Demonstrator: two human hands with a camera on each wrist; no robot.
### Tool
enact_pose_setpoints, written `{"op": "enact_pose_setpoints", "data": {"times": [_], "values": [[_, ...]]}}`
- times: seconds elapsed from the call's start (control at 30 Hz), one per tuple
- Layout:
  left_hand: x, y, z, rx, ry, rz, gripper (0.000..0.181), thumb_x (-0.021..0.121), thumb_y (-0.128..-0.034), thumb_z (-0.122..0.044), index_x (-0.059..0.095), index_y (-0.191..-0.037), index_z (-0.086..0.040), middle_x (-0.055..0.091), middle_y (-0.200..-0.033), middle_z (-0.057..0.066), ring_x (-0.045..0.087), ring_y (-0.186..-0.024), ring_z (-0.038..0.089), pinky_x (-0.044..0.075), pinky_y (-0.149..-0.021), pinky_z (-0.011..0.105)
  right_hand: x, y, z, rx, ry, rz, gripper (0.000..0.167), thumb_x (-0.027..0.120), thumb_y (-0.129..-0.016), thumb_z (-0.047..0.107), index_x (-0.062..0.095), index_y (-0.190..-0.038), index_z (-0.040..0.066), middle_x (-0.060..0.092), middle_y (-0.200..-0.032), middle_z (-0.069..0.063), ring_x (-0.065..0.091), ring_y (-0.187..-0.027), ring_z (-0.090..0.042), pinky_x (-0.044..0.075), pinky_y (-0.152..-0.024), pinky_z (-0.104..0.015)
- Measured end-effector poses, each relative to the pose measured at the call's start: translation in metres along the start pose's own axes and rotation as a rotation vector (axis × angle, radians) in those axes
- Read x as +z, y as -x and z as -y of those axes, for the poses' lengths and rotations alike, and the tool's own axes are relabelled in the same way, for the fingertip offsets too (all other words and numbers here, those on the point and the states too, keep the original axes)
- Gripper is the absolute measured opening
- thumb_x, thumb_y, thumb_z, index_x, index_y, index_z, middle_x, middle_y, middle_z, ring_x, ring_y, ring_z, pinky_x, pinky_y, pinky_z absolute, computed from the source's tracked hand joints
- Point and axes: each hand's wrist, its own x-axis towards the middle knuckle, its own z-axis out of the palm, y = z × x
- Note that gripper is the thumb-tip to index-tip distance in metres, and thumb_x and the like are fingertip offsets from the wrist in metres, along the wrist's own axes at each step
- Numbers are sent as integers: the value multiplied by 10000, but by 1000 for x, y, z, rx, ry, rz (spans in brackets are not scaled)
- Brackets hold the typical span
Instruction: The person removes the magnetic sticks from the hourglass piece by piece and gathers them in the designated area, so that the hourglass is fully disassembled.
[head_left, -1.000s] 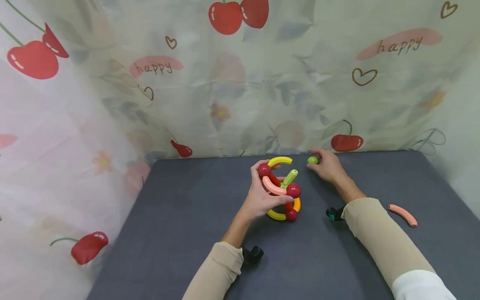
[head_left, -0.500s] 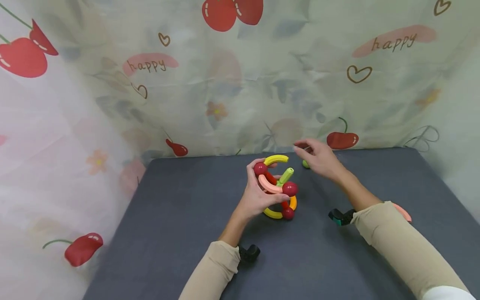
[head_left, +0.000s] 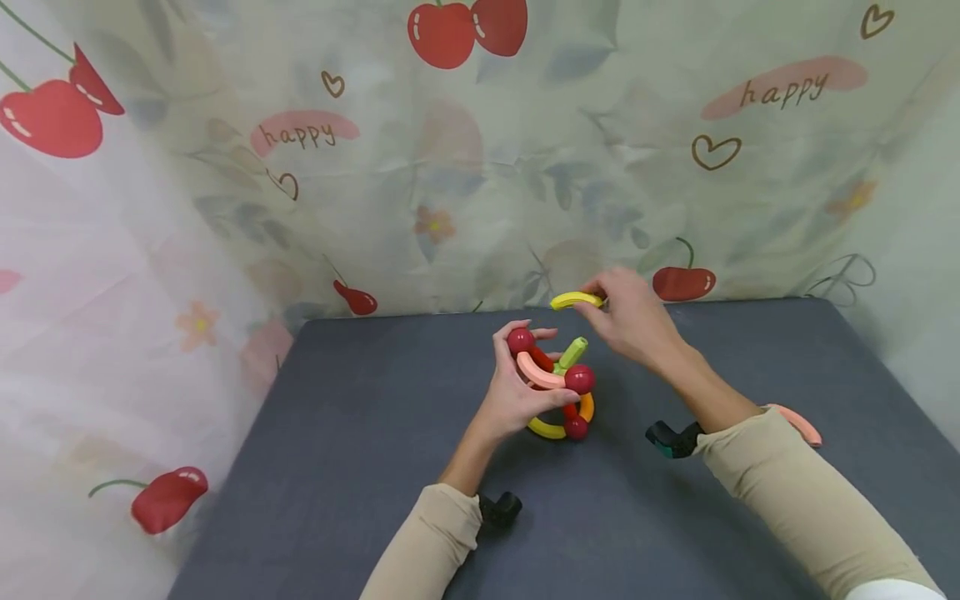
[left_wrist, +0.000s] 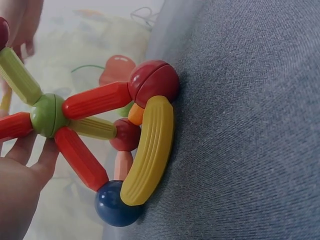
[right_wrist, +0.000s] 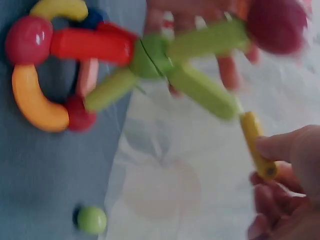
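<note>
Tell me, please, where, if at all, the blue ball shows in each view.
Head: not visible.
Left wrist: blue ball low, left of centre.
Right wrist: blue ball at the top, left of centre, partly hidden.
Shared landmark: lower yellow rod, meeting the ball in both wrist views.

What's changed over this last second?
The right hand left the loose green ball, moved slightly left and now pinches the curved yellow stick, taken off the toy frame's upper red ball, up and rightward. The left hand still holds the frame; the loose pink stick hasn't moved.
</note>
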Motion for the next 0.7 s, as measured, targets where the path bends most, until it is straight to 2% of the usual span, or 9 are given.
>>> {"op": "enact_pose_setpoints", "data": {"times": [0.07,0.17,0.3,0.5,0.6,0.7], "values": [[0,0,-1,-7,-10,-3,987,819,-823,-2,153,-1491,-296,441,-1512,24,570,-1336,336,575,-990,345,-12,8,-12,68,-32,11,259,705,-971,196,721,-1157,16,617,-1084,-171,542,-927,-303,475,-790,-435],[0,-2,-1,-18,-12,0,1001,821,-814,6,150,-1497,-287,446,-1503,6,563,-1344,329,576,-991,364,-30,31,-43,142,-28,1,281,699,-976,200,716,-1177,5,585,-1079,-193,505,-913,-296,428,-749,-414],[0,-3,-1,-34,7,11,987,823,-820,-10,166,-1482,-330,437,-1519,30,557,-1352,312,576,-994,376,-45,74,-103,233,38,6,313,684,-988,231,710,-1161,-28,605,-1013,-213,500,-894,-294,391,-687,-368],[-4,-1,-2,-16,15,18,985,815,-827,-1,153,-1491,-306,416,-1536,118,541,-1351,374,574,-996,401,-57,139,-191,415,100,117,460,615,-1022,317,660,-1190,-108,676,-998,-297,607,-849,-371,431,-606,-334],[-5,-1,-2,-18,10,24,987,815,-830,-5,149,-1489,-313,421,-1531,111,537,-1356,380,569,-1005,419,-61,164,-218,486,125,185,538,592,-1024,354,619,-1209,-150,676,-1023,-332,631,-845,-409,432,-591,-320],[-5,0,-3,-23,14,30,986,809,-834,3,150,-1486,-333,430,-1522,103,535,-1362,375,558,-1020,435,-64,177,-228,503,143,232,554,588,-1020,349,603,-1203,-174,675,-1026,-345,633,-874,-443,444,-601,-336]]}}
